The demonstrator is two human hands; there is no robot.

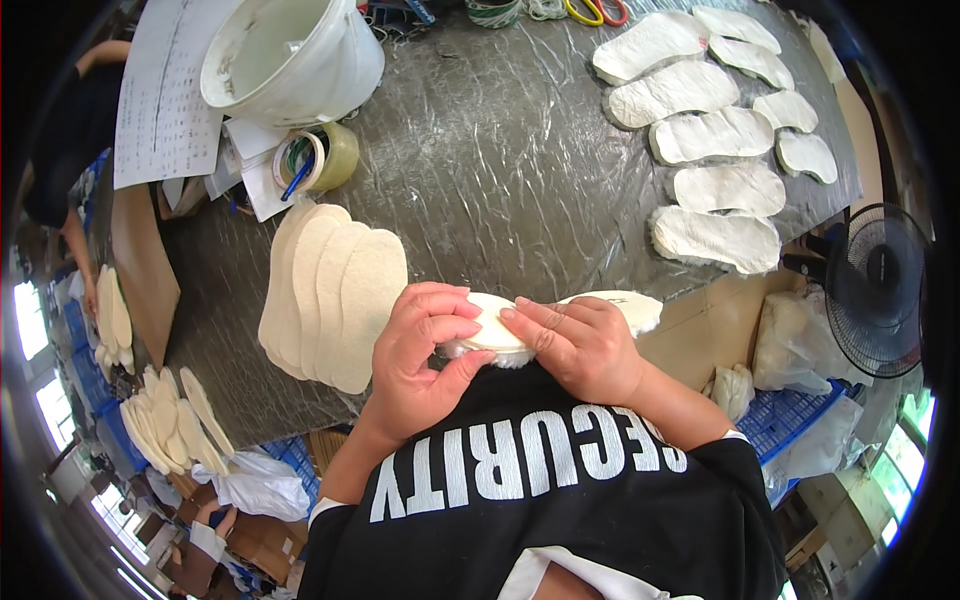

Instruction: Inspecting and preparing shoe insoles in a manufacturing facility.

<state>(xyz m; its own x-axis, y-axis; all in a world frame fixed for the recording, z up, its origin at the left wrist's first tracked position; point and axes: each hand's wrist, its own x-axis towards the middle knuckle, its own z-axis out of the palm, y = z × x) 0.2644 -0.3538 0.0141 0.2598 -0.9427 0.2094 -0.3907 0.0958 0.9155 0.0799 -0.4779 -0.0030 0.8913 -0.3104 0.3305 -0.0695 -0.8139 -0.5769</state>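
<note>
A cream insole (pixel 494 322) with fluffy white fleece along its edge lies between my two hands near the table's front edge. Its surface is pinched by my left hand (pixel 425 340), thumb at the near edge and fingers on top. My right hand (pixel 585 345) presses on it with thumb and fingertips. A second pale, fleece-edged end (pixel 632 308) sticks out beyond my right hand; whether it is the same insole is hidden by that hand. To the left of my left hand, several flat beige insoles (pixel 368 300) lie fanned out and overlapping.
Fluffy white insoles (pixel 715 135) lie in rows at the right of the dark plastic-covered table (pixel 480 150). A white bucket (pixel 345 65), tape rolls (pixel 338 160) and scissors (pixel 597 12) stand or lie farther back. A black fan (pixel 878 290) is at the right; a co-worker's arm (pixel 80 250) shows at left.
</note>
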